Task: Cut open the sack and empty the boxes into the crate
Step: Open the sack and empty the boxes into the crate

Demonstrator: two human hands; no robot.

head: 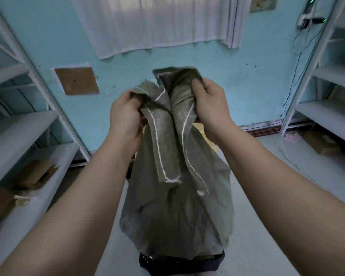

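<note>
Sack point(175, 206) of grey-green woven cloth hangs in front of the person, held up by its bunched top, with its bulging bottom coming down onto a dark crate point(179, 262) on the floor. Only the near rim of that crate shows under the sack, so I cannot tell what lies inside it. White stitched seams run down the folded flaps at the sack's neck, and a loose flap end hangs over the front of the body.

Left hand point(126, 118) is closed on the left fold of the neck, fingers tucked into the cloth. Right hand point(211, 104) is clenched on the right fold, thumb on top, pinching a raised peak of fabric. Both forearms reach in from the lower corners, bare.

Behind the sack, something tan peeks out beside the right wrist, possibly a cardboard box point(200, 128), though too little shows to be sure.

Grey metal shelves stand on both sides. The left shelves point(22, 124) carry brown boxes near their front edge; the right shelves point(327, 112) have a carton point(319, 143) on the floor beneath. A white curtain point(157, 22) hangs on the blue back wall.
</note>
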